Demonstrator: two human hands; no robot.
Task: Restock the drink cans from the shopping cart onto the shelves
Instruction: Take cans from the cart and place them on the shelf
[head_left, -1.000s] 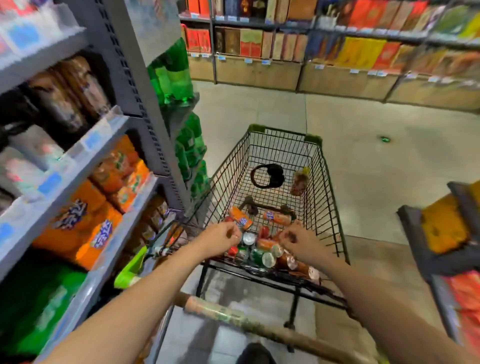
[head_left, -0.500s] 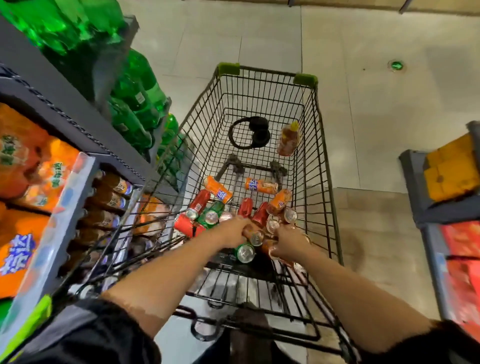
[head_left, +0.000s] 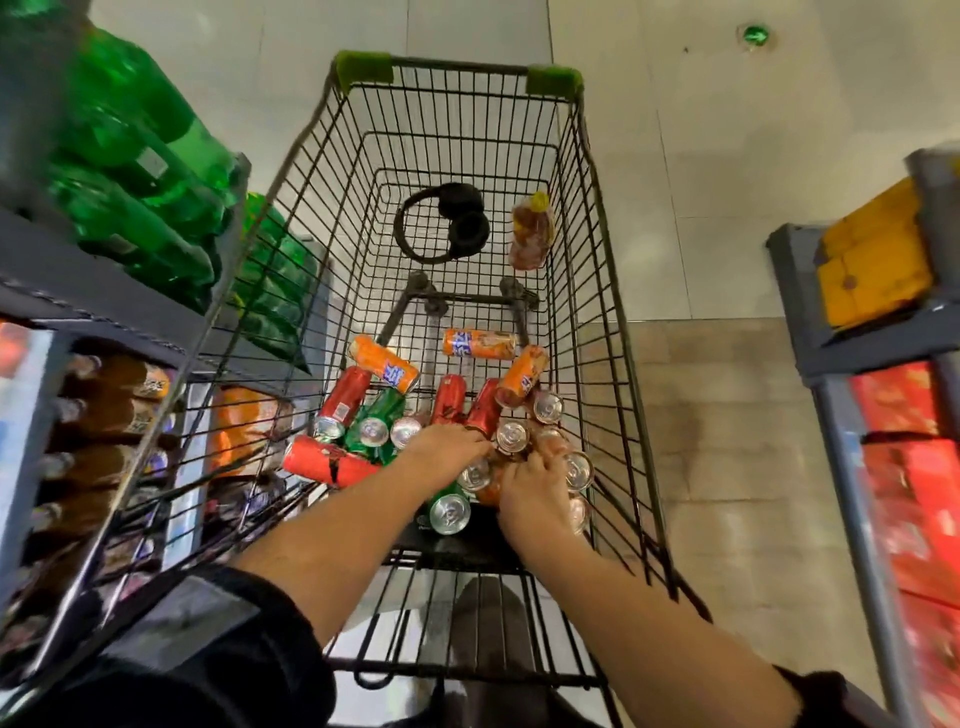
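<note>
A black wire shopping cart (head_left: 597, 218) stands in front of me. Several drink cans lie piled at its near end: orange cans (head_left: 480, 344), red cans (head_left: 340, 397) and green cans (head_left: 376, 421). Both my hands are down in the pile. My left hand (head_left: 447, 452) rests on the cans near the middle, fingers curled over a can top. My right hand (head_left: 535, 493) is beside it, fingers wrapped around brownish cans (head_left: 576, 470). Whether either hand has a can gripped is hidden by the fingers.
Black headphones (head_left: 447, 223) and a small tea bottle (head_left: 530, 234) lie at the cart's far end. Shelves on the left hold green bottles (head_left: 140, 171) and brown bottles (head_left: 109, 395). A display rack (head_left: 883, 322) with yellow and red packs stands on the right.
My view tilted down and moved closer over the cart. Both hands stayed in the can pile, sinking a little deeper among the cans.
</note>
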